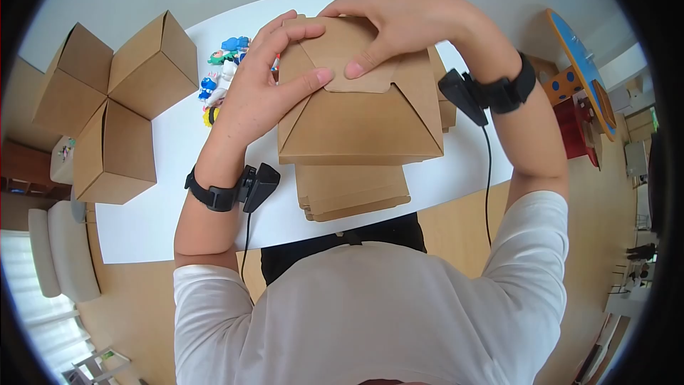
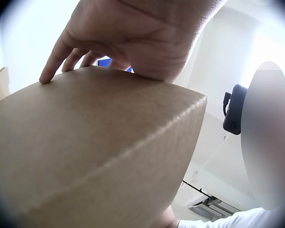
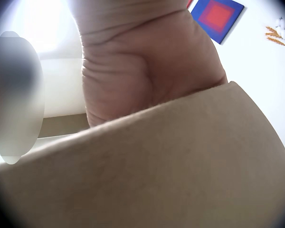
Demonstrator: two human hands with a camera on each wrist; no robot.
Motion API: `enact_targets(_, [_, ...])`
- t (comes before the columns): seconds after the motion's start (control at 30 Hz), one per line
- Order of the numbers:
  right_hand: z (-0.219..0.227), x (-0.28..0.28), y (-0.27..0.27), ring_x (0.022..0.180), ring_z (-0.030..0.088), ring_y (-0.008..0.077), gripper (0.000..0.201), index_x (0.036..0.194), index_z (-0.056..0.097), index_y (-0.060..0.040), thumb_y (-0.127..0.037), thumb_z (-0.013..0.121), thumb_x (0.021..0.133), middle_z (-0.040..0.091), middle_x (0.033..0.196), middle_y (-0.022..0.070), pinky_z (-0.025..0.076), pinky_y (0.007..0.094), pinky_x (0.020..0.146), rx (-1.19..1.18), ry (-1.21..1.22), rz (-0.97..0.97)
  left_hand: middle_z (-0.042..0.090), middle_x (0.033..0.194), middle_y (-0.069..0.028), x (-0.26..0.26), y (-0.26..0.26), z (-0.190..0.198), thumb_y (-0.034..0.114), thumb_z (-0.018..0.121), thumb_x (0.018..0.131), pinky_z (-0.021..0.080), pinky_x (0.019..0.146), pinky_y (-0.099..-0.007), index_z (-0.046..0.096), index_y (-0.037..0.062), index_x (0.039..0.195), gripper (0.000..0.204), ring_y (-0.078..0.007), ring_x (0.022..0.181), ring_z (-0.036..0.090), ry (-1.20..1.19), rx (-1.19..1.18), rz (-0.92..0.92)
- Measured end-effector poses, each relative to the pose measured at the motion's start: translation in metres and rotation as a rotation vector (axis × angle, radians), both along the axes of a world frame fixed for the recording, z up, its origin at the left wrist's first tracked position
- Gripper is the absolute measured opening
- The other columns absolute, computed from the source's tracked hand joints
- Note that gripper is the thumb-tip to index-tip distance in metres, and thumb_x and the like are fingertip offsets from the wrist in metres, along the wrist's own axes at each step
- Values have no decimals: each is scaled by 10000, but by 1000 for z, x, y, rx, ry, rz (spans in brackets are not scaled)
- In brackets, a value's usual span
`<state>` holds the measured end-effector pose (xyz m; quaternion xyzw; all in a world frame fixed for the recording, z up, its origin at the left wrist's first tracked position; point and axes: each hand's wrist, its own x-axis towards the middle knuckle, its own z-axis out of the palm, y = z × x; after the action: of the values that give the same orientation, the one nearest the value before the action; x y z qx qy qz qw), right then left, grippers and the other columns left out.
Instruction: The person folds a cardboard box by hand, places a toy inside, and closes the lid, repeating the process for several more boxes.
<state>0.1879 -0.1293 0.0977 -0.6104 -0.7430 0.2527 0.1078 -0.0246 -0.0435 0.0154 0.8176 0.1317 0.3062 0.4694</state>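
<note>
A brown cardboard box point(image 1: 360, 125) with folded, interlocking flaps faces up in the head view, held between both hands. The left hand point(image 1: 267, 85) lies along its left side, thumb on the flaps and fingers over the far left edge. The right hand point(image 1: 410, 25) arches over the far right part, its thumb pressing near the centre tab. In the left wrist view the left hand point(image 2: 128, 38) rests on the box point(image 2: 95, 133), fingers spread. The right wrist view shows the right hand point(image 3: 147, 61) behind the box wall point(image 3: 171, 161); its fingertips are hidden.
Flat cardboard pieces point(image 1: 353, 189) lie stacked at the near edge of the white table point(image 1: 135, 235). Three open cardboard boxes point(image 1: 117, 150) stand at the left. Small colourful toys point(image 1: 224, 75) are grouped left of the held box. More cardboard point(image 1: 447, 110) shows at its right.
</note>
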Motion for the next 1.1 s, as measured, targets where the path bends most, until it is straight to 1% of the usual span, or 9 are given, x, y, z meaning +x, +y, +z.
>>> enact_targets(0.1, [7,-13,7,994,661,282,709,1314,538,-88,-371,799,718,669,1126,150,529,376,847,-104,-204,-93,401,1467,-144,-1,5,-4,204,757,819,351,1111,-393,608,128,1263,474,-290,1407,350,12,49,4])
enact_targets(0.3, [9,-25,4,974,671,307,726,1302,533,-85,-364,802,687,676,1115,141,533,407,836,-85,-361,-154,421,1444,-135,-1,4,-5,202,742,822,366,1101,-376,595,111,1278,487,-297,1332,433,-7,112,12])
enact_targets(0.43, [7,-15,2,977,671,299,735,1325,520,-90,-441,771,730,669,1130,141,533,393,840,-85,-275,-84,425,1441,-131,1,6,-7,244,733,845,384,1085,-370,547,88,1324,537,-284,1321,447,-12,168,21])
enact_targets(0.6, [-9,2,6,1016,653,276,795,1364,504,-82,-571,716,773,657,1161,134,520,358,865,-101,-135,-38,435,1423,-169,3,1,-8,347,685,899,378,1087,-376,432,36,1422,659,-274,1324,441,3,9,16])
enact_targets(0.7, [-17,3,1,1070,631,240,657,1315,559,-57,-511,678,854,658,1177,126,507,349,899,84,-68,-68,438,1418,-190,4,0,-8,387,664,912,363,1096,-377,387,4,1454,719,-284,1328,437,9,9,47])
enact_targets(0.8, [-30,8,-16,1105,616,200,466,1232,627,-38,-410,600,952,664,1174,116,496,344,929,410,136,-205,434,1426,-203,2,1,-7,411,650,919,343,1108,-372,367,-10,1466,746,-290,1338,428,21,34,45])
enact_targets(0.83, [-28,-3,-30,1083,616,173,389,1187,653,-14,-338,524,1016,672,1143,106,491,332,940,593,281,-304,431,1431,-207,1,2,-6,419,645,922,337,1112,-370,363,-13,1468,751,-291,1342,425,22,43,42])
enact_targets(0.93, [-69,25,-47,1022,650,202,531,1200,651,-7,-475,492,1006,683,1135,110,504,353,897,874,593,-492,381,1492,-221,0,2,-3,438,623,935,295,1137,-358,322,-11,1494,778,-300,1388,379,52,20,44])
enact_targets(1.1, [-129,30,-81,1067,631,200,504,1244,628,-1,-407,398,1054,678,1171,90,460,333,968,590,699,-832,216,1595,-209,-1,-5,-5,572,452,979,230,1168,-347,110,0,1556,881,-289,1476,226,58,-142,63])
